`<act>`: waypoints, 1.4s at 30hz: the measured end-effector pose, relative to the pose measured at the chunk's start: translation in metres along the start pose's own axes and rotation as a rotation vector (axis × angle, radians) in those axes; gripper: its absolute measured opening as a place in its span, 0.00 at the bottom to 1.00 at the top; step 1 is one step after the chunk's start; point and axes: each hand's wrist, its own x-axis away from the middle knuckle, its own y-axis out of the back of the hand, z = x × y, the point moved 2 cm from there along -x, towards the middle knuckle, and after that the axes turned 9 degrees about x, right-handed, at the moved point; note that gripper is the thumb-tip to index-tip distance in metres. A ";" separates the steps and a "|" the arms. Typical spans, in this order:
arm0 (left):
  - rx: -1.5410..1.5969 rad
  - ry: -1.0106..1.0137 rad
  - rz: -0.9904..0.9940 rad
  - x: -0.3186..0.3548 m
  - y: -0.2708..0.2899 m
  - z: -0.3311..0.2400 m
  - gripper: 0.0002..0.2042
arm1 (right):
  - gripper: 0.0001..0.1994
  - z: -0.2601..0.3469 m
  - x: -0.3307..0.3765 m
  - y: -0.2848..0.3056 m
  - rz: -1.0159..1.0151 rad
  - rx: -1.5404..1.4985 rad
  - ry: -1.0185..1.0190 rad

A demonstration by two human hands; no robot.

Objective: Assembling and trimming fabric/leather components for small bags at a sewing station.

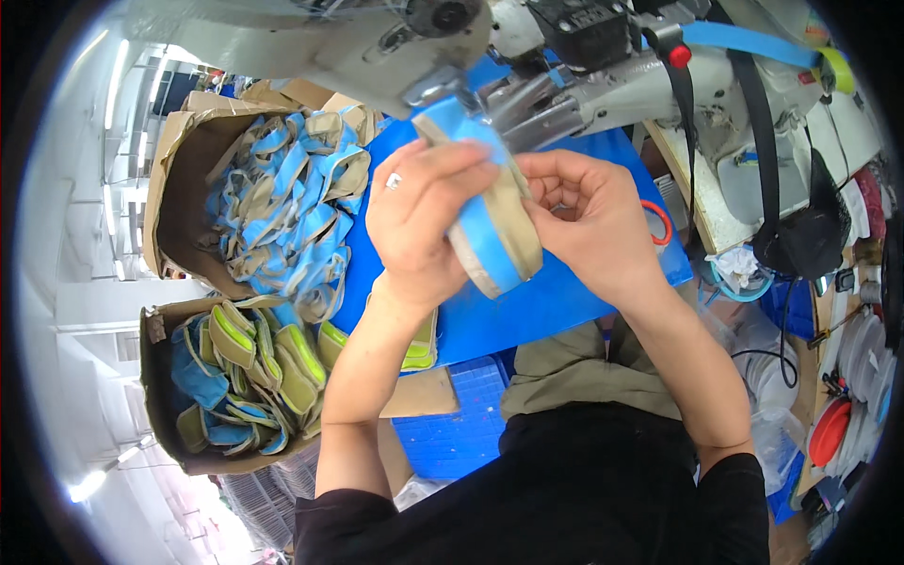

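Observation:
Both hands hold a curved blue and tan fabric band (508,231), bent into a loop just below the metal arm of a sewing machine (330,47). My left hand (424,212), with a ring on one finger, is closed round the band's left side; its fingertips are blurred. At the right edge of the band, my right hand (593,212) pinches with thumb and forefinger, its other fingers curled. The band's upper end lies close to the machine's metal parts; whether it touches them I cannot tell.
A cardboard box (174,193) at the left overflows with blue and tan pieces. Below it, another box (160,405) holds green, tan and blue pieces. A red loop handle (667,226) lies on the blue tabletop (574,297). Black straps (753,141) hang at the right.

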 end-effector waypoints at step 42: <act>-0.010 0.111 0.172 -0.019 0.021 -0.007 0.15 | 0.14 0.001 -0.011 -0.008 0.002 -0.109 -0.026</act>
